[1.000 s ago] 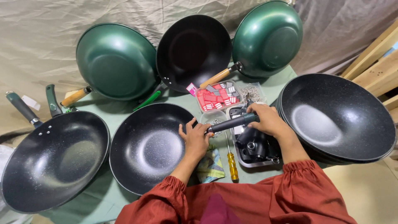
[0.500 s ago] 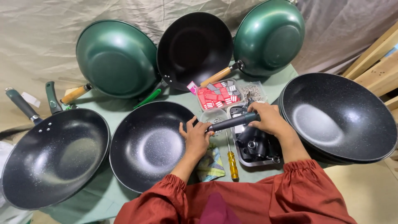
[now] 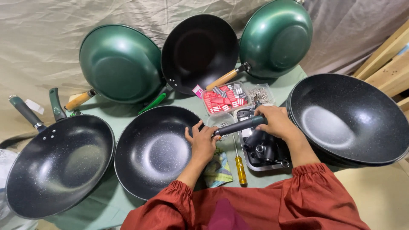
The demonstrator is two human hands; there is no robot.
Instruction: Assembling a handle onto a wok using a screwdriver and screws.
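Still, little has changed since a second ago: our right hand stays closed around the dark handle, our left hand presses fingers on the rim of the near middle wok, so fitting continues.

Pans crowd the table; tray hems the hand

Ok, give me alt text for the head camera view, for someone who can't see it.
A person's right hand holds a dark grey pan handle against the rim of a black speckled wok, which the left hand steadies. More black and green woks, a yellow-handled screwdriver and a metal parts tray surround them.
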